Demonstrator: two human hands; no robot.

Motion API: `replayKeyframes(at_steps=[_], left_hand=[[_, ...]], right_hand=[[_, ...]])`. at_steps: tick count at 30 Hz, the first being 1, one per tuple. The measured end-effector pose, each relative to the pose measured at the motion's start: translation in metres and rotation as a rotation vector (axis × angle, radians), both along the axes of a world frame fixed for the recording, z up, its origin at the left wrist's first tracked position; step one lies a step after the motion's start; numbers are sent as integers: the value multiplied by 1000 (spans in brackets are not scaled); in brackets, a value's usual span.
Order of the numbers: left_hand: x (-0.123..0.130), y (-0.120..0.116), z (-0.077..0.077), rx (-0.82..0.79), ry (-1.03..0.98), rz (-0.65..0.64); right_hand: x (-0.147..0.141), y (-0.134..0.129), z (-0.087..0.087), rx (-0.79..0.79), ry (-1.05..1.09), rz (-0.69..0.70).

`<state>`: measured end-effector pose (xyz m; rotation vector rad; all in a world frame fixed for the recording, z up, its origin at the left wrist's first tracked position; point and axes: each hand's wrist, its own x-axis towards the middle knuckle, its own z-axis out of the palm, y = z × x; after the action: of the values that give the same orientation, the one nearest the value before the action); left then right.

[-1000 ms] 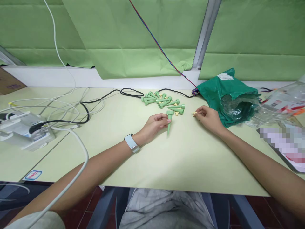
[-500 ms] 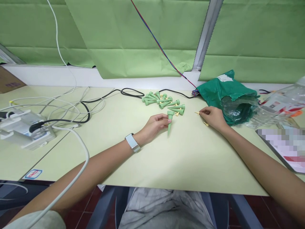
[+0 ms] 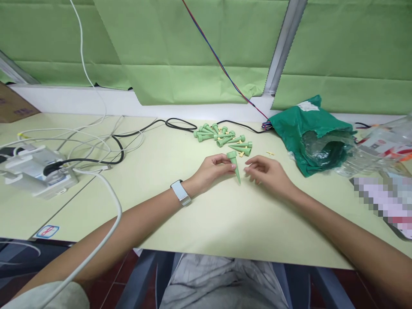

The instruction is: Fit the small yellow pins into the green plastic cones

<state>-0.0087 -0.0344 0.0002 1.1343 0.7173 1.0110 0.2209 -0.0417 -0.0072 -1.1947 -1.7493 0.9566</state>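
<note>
My left hand (image 3: 214, 171) pinches a green tapered spike (image 3: 232, 158) by its upper part, wide cap up and point down, tilted right. Just right of it, my right hand (image 3: 267, 174) hovers with thumb and fingertips close together; anything between them is too small or hidden to make out. Behind both hands lies a loose pile of several green spikes (image 3: 222, 136), with small yellow pieces among them, one of them (image 3: 241, 154) at the front. Another yellow piece (image 3: 270, 153) rests on the table beyond my right hand.
A torn green plastic bag (image 3: 289, 124) and clear plastic bottles (image 3: 370, 150) stand at the right, near a flat pixelated item (image 3: 380, 201). White power adapters (image 3: 35, 171) and tangled cables cover the left. A cardboard box (image 3: 14, 103) sits in the far left corner.
My right hand has moved left, from beside the yellow pieces to near the held spike. The spike's point has swung to the right. One loose yellow piece no longer shows.
</note>
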Motion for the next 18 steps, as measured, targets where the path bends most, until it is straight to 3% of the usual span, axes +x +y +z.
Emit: replayKeyframes(at_steps=[4, 7, 10, 13, 18], left_hand=[[0, 2, -3, 45, 10, 20], [0, 2, -3, 1, -11, 42], [0, 2, -3, -79, -31, 61], [-2, 3, -3, -103, -27, 54], [-6, 5, -2, -126, -7, 53]], right_hand=[[-26, -15, -3, -10, 46, 51], [-24, -1, -5, 104, 6, -11], [-17, 39, 0, 250, -76, -115], [-17, 98, 13, 338, -217, -235], [-22, 185, 36, 231, -463, -447]])
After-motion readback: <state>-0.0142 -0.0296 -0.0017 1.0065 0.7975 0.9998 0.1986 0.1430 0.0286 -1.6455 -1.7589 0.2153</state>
